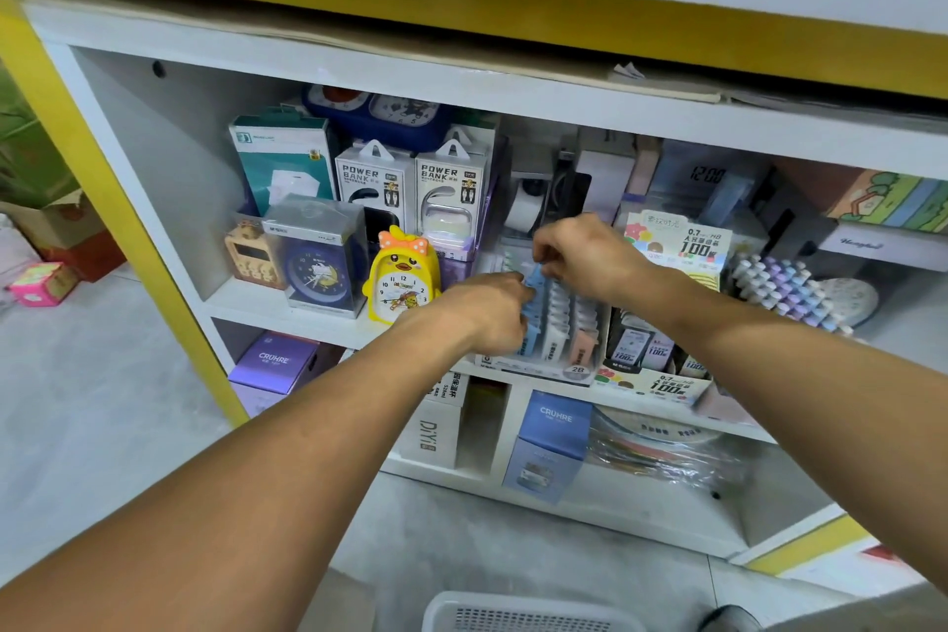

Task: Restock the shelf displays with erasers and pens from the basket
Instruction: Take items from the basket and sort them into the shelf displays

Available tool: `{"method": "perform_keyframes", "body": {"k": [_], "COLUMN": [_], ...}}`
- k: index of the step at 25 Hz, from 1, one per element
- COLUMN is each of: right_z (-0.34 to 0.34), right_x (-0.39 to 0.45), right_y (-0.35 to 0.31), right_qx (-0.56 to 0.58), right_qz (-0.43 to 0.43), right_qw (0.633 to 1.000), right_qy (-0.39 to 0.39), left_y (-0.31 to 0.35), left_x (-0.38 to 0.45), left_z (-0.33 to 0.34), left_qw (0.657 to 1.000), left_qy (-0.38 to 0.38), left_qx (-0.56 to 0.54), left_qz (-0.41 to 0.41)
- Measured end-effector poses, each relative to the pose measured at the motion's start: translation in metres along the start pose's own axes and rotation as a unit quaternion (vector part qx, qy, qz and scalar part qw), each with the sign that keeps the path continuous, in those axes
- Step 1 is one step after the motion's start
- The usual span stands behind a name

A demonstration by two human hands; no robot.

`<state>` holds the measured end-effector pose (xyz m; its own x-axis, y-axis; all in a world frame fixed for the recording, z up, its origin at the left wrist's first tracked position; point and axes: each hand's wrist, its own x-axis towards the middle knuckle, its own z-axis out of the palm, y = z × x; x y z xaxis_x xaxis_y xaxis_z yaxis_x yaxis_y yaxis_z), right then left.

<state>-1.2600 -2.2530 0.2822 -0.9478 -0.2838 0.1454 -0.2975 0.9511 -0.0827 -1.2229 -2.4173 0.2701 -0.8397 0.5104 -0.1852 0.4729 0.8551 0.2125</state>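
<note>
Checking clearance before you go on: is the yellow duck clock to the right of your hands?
No, the yellow duck clock stands left of both the left hand and the right hand, which work at the eraser display.

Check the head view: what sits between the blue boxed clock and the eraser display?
Head view: a yellow duck alarm clock stands between the blue boxed clock and the eraser display; the left hand partly overlaps that gap.

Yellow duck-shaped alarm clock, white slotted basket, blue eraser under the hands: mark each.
Yellow duck-shaped alarm clock (401,282), head view, on its white dial.
White slotted basket (513,612), head view, on its near rim.
Blue eraser (535,295), head view, on the strip showing between the hands.
</note>
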Motion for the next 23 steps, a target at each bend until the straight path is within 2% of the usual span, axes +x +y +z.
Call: {"method": "perform_keyframes", "body": {"k": [5, 9, 11, 14, 16, 18, 21, 23], "right_z": [0.005, -0.002, -0.013, -0.033, -0.041, -0.041, -0.023, -0.007], "right_x": [0.004, 0.001, -0.010, -0.035, -0.057, -0.081, -0.110, -0.116], "right_y": [-0.007, -0.007, 0.002, 0.022, 0.036, 0.044, 0.040, 0.033], "right_qx": [0.004, -0.018, 0.034, 0.110, 0.124, 0.083, 0.002, -0.048], "right_qz": [0.012, 0.008, 0.022, 0.048, 0.062, 0.066, 0.061, 0.067], "right_qw": [0.999, 0.997, 0.999, 0.986, 0.979, 0.988, 0.997, 0.993], "right_qy": [-0.046, -0.077, -0.025, 0.115, 0.150, 0.114, -0.039, -0.085], "left_y": [0.000, 0.003, 0.010, 0.019, 0.021, 0.021, 0.021, 0.024], "left_x": [0.000, 0.005, 0.010, 0.017, 0.022, 0.025, 0.024, 0.022], "left_z": [0.000, 0.005, 0.012, 0.029, 0.040, 0.043, 0.041, 0.038], "left_qw": [1.000, 0.997, 0.997, 0.999, 0.999, 0.999, 0.999, 0.999], "left_qy": [0.000, 0.075, 0.066, 0.026, 0.015, 0.020, 0.019, 0.027], "left_qx": [-0.001, -0.031, -0.031, 0.009, 0.035, 0.040, 0.035, 0.026], "left_qz": [0.003, 0.008, 0.027, 0.037, 0.034, 0.031, 0.034, 0.028]}}
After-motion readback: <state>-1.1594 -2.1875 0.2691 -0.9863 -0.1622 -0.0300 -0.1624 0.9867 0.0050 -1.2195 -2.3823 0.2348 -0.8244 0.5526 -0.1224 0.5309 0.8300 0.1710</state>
